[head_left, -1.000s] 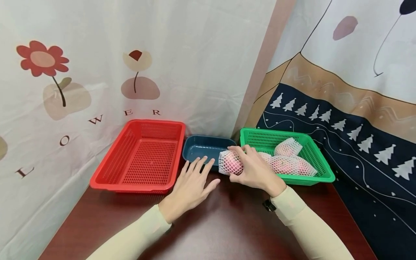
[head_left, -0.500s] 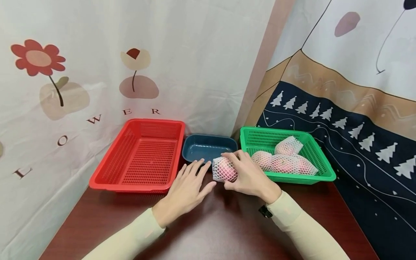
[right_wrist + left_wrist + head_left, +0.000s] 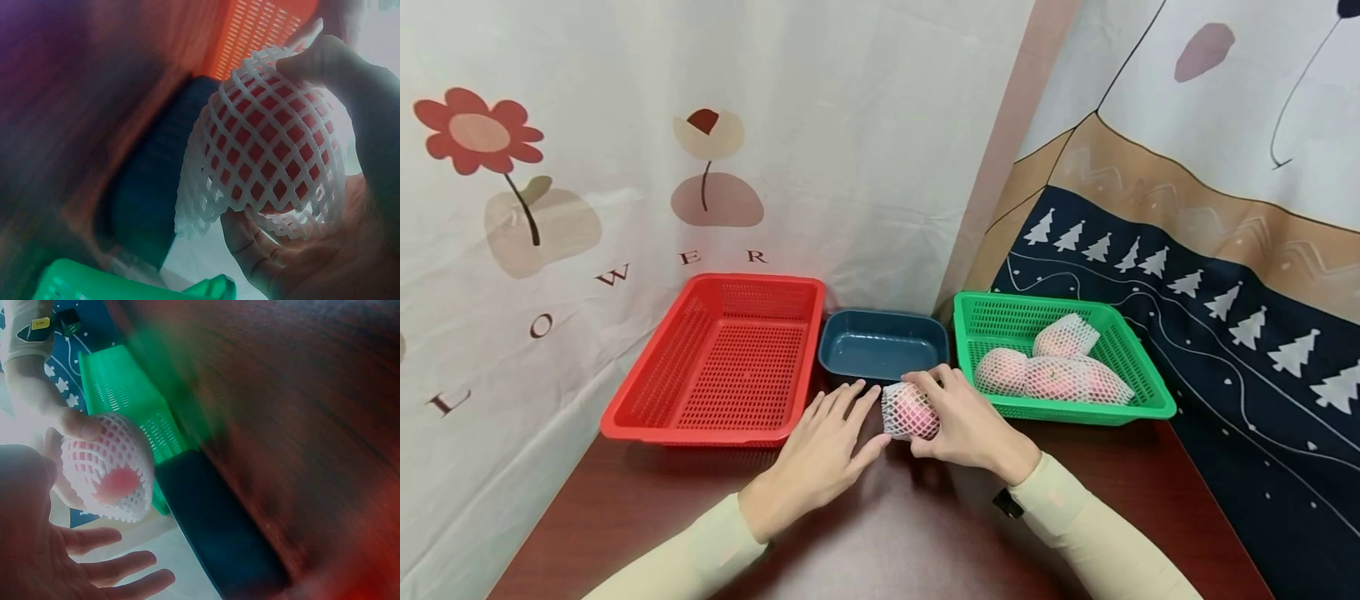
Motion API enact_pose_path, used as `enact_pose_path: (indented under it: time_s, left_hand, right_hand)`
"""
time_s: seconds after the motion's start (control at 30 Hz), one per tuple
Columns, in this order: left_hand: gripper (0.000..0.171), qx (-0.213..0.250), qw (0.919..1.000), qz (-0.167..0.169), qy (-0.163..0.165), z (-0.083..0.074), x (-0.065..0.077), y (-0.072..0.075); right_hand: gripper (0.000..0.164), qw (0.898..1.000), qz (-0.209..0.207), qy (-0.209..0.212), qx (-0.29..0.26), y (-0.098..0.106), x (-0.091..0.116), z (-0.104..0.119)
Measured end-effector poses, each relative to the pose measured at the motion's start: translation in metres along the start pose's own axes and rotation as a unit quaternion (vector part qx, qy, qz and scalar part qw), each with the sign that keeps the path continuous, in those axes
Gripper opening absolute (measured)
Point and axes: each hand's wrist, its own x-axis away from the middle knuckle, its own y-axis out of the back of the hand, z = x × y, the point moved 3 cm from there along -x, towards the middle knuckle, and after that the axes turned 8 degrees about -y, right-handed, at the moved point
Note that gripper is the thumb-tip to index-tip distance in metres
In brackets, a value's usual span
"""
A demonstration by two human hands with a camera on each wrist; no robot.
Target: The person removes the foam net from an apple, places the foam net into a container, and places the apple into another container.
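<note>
My right hand grips a red apple wrapped in a white foam net, held above the table in front of the blue dish. The thumb lies on one side of the net and the fingers on the other, as the right wrist view shows around the apple. The net's loose end points left, towards my left hand. That hand holds nothing; its fingers are spread and fairly straight, just beside the apple. In the left wrist view a bare red patch of the apple shows through the net's opening.
A red basket stands at the left, with nothing in it. Behind my hands is the small blue dish. The green basket at the right contains several net-wrapped apples. A printed curtain hangs behind the table.
My right hand has brought the apple left and towards me, away from the green basket and from over the blue dish. My left hand has drawn back slightly, with its fingers still spread.
</note>
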Motion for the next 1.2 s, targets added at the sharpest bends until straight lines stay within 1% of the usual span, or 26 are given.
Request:
enact_pose_path:
  time_s: [0.23, 0.47, 0.63, 0.9, 1.07, 1.2]
  left_hand:
    - [0.072, 0.007, 1.0, 0.001, -0.004, 0.0, 0.005, -0.001]
    - [0.07, 0.014, 0.9999, 0.008, -0.004, -0.002, 0.012, -0.002]
    - [0.072, 0.024, 0.9996, 0.013, 0.0, -0.003, 0.015, -0.005]
    - [0.074, 0.049, 0.998, 0.037, 0.012, -0.005, 0.018, -0.012]
    - [0.073, 0.054, 0.9976, 0.035, 0.024, -0.003, 0.019, -0.011]
    - [0.071, 0.058, 0.9976, 0.028, 0.026, 0.0, 0.021, -0.01]
  right_hand:
    - [0.089, 1.0, 0.0, 0.01, 0.008, -0.01, 0.002, 0.001]
    - [0.089, 1.0, 0.017, 0.003, 0.009, -0.022, 0.004, 0.004]
    - [0.087, 1.0, 0.025, 0.0, 0.018, -0.029, 0.006, 0.003]
    - [0.087, 0.999, 0.015, -0.009, 0.049, -0.036, 0.011, -0.002]
    - [0.087, 0.998, 0.01, -0.003, 0.059, -0.039, 0.012, -0.001]
    - [0.087, 0.997, 0.001, 0.003, 0.073, -0.04, 0.011, -0.001]
